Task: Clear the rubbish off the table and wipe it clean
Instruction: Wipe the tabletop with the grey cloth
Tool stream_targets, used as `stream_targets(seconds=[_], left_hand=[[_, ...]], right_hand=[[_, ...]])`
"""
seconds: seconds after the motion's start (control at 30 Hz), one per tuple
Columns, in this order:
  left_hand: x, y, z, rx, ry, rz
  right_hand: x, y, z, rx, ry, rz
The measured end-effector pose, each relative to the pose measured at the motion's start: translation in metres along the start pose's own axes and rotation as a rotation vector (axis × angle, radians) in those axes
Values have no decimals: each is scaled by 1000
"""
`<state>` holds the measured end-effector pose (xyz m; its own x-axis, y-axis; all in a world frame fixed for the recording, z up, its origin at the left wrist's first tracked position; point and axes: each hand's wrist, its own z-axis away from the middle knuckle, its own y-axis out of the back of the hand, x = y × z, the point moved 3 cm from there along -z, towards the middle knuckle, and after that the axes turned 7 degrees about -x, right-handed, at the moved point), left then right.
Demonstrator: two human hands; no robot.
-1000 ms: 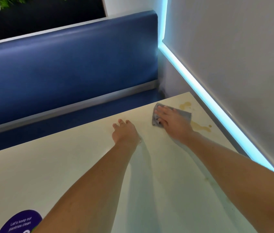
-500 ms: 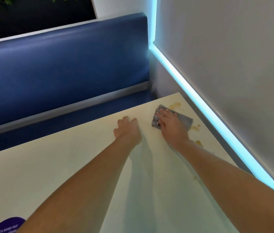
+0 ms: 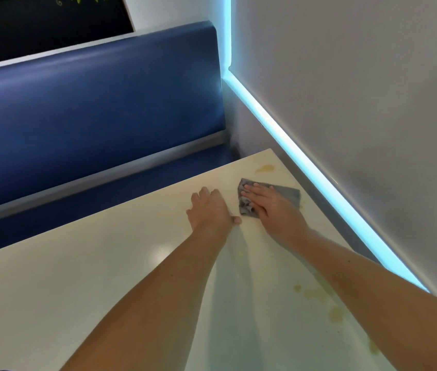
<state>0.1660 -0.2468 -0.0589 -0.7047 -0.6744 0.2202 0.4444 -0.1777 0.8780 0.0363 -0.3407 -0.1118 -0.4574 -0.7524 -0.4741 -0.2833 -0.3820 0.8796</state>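
Head view: right hand [image 3: 273, 207], flat open grip, presses cloth [image 3: 287, 195] beneath its fingers.

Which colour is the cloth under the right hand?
Grey, seen best in the head view: cloth, right hand.

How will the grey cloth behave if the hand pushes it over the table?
The cloth is probably soft and floppy: it lies crumpled under the right hand. It would likely bunch up unless pressed flat, as the straight fingers do. On the smooth, glossy table it should slide easily.
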Motion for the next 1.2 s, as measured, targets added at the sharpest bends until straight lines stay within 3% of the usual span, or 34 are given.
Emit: stream_targets(seconds=[0.27,0.33,0.47,0.67,0.73,0.83,0.93,1.07,1.2], left_hand=[[1,1,-2,24,-4,19],[1,1,-2,25,5,23],[2,0,-1,31,5,27],[2,2,-4,35,21,35],[1,2,-3,32,35,37],[0,1,-3,37,25,37],[0,-1,-4,46,11,48],[0,-5,-4,42,16,62],[-2,-10,-5,36,32,64]], right_hand=[[39,17,-47,-48,-320,130],[30,11,-45,-23,-222,237],[21,16,-24,18,15,77],[47,26,-61,14,-197,46],[30,20,-64,-13,-144,3],[17,11,-44,-101,90,1],[43,25,-43,-67,-25,-72],[42,24,-49,-2,-219,75],[2,5,-16,39,-85,30]])
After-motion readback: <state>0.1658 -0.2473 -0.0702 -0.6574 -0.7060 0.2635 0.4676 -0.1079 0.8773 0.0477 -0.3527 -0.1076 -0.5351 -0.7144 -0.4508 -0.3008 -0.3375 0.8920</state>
